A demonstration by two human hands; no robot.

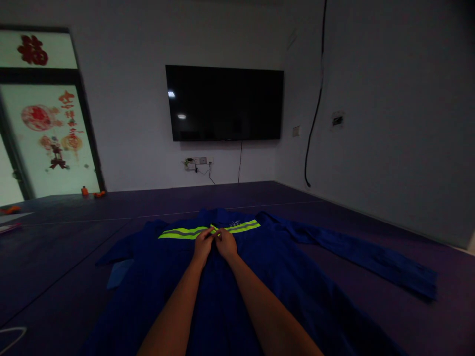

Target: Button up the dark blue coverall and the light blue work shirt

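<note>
A blue work jacket (297, 267) with a yellow-green reflective stripe (181, 233) across its chest is spread out on the purple floor. My left hand (203, 245) and my right hand (225, 243) meet at the middle of the stripe, over the front opening. Both sets of fingers are closed in a pinch on the jacket's front edge. Whether a button or snap lies between the fingertips is too small to tell. One sleeve (371, 254) stretches far to the right; on the left, the other sleeve (118, 249) lies shorter, with a lighter blue patch of cloth beneath it.
Purple matting (92, 232) covers the floor. A black television (226, 104) hangs on the far wall above sockets (202, 160). A black cable (315, 113) dangles at the right wall. Small orange objects (84, 191) stand near the glass door (48, 138). A white cord (17, 330) lies front left.
</note>
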